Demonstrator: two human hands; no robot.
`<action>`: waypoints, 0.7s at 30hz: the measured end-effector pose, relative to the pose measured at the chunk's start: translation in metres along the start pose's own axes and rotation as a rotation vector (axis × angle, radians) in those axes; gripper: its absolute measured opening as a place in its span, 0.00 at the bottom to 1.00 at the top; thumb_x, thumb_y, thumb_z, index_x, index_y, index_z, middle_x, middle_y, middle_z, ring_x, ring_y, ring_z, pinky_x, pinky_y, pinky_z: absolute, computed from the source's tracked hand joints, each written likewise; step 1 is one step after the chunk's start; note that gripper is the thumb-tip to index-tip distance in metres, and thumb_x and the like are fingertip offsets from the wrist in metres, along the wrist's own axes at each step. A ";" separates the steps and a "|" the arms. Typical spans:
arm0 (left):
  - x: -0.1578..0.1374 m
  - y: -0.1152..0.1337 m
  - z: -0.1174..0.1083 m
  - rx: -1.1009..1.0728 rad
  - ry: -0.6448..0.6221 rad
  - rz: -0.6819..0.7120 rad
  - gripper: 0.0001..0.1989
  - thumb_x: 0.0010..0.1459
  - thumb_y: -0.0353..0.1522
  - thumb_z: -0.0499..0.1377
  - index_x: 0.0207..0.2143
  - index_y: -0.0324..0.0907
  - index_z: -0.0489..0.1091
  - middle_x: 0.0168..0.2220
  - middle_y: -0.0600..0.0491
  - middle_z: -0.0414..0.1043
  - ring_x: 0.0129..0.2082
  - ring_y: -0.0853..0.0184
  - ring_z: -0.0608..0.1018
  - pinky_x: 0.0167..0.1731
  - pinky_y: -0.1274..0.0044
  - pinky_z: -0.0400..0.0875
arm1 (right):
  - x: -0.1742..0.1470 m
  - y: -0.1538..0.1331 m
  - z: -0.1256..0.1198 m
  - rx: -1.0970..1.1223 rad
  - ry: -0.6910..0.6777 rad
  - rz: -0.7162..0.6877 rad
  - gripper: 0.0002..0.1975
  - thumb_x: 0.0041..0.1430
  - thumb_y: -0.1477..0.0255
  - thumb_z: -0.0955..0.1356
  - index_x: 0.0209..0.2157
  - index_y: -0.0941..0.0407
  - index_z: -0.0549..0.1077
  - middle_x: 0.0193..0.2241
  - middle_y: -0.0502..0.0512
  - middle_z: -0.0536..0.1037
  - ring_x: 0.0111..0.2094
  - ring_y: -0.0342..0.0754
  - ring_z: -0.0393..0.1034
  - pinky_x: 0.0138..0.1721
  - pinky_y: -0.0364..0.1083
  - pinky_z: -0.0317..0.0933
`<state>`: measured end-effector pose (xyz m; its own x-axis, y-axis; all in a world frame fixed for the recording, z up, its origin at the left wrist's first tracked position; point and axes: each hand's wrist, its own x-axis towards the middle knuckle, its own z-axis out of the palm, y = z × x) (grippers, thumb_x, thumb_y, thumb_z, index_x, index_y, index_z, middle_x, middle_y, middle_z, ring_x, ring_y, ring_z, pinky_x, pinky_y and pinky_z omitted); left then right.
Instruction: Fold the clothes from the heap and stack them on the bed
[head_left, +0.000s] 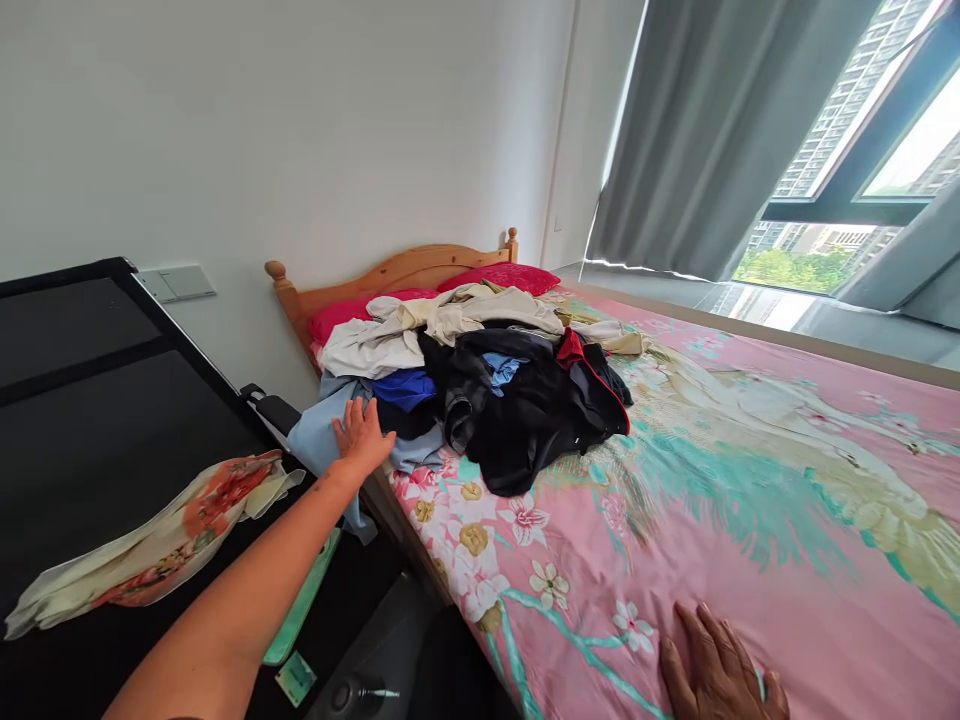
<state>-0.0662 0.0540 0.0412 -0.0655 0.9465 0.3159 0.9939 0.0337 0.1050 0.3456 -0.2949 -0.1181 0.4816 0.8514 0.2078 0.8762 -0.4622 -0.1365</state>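
My left hand [361,435] reaches out to the near left side of a heap of clothes, fingers apart, over a light blue garment [315,428] and a dark piece of cloth. Whether the fingertips touch the cloth I cannot tell. Beside it lie a bright blue garment [405,388] and a white garment [367,348]. Black clothes [525,420] with red edging fill the middle of the heap. My right hand [724,670] rests flat on the pink flowered bedspread [810,590], fingers stretched out, holding nothing.
A wooden headboard [390,268] and red pillows [499,275] are behind the heap. On the black surface at left lie a floral scarf [180,530], a green flat object [304,600] and a small card [296,680]. Grey curtains [705,130] hang by the window.
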 end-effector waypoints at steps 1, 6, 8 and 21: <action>0.002 -0.005 0.000 0.027 -0.034 0.007 0.37 0.53 0.36 0.57 0.63 0.35 0.49 0.66 0.38 0.43 0.66 0.52 0.43 0.60 0.55 0.39 | 0.000 0.000 0.000 0.000 -0.003 -0.001 0.29 0.57 0.57 0.52 0.56 0.50 0.65 0.60 0.56 0.61 0.61 0.57 0.53 0.58 0.65 0.42; 0.016 -0.030 -0.005 0.236 -0.058 0.008 0.44 0.48 0.40 0.61 0.64 0.36 0.47 0.67 0.34 0.38 0.66 0.47 0.39 0.58 0.49 0.32 | 0.000 0.000 0.000 -0.001 -0.004 0.005 0.30 0.57 0.57 0.51 0.56 0.50 0.64 0.60 0.54 0.61 0.61 0.56 0.53 0.58 0.64 0.44; 0.022 -0.049 -0.010 0.327 -0.068 -0.051 0.45 0.46 0.39 0.63 0.63 0.36 0.49 0.66 0.32 0.39 0.66 0.45 0.39 0.57 0.48 0.30 | 0.000 -0.001 -0.002 -0.002 0.011 0.010 0.30 0.57 0.56 0.51 0.56 0.51 0.64 0.60 0.54 0.62 0.61 0.56 0.53 0.58 0.64 0.44; 0.037 0.040 -0.006 -0.195 -0.044 0.217 0.23 0.57 0.34 0.55 0.54 0.38 0.63 0.59 0.42 0.61 0.61 0.53 0.56 0.59 0.61 0.46 | 0.000 -0.007 -0.005 0.009 0.070 0.032 0.29 0.59 0.56 0.52 0.56 0.51 0.65 0.60 0.53 0.62 0.61 0.54 0.53 0.60 0.63 0.41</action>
<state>-0.0290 0.0886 0.0628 0.1552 0.9379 0.3102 0.9482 -0.2295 0.2196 0.3392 -0.2931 -0.1122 0.5102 0.8164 0.2707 0.8600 -0.4868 -0.1527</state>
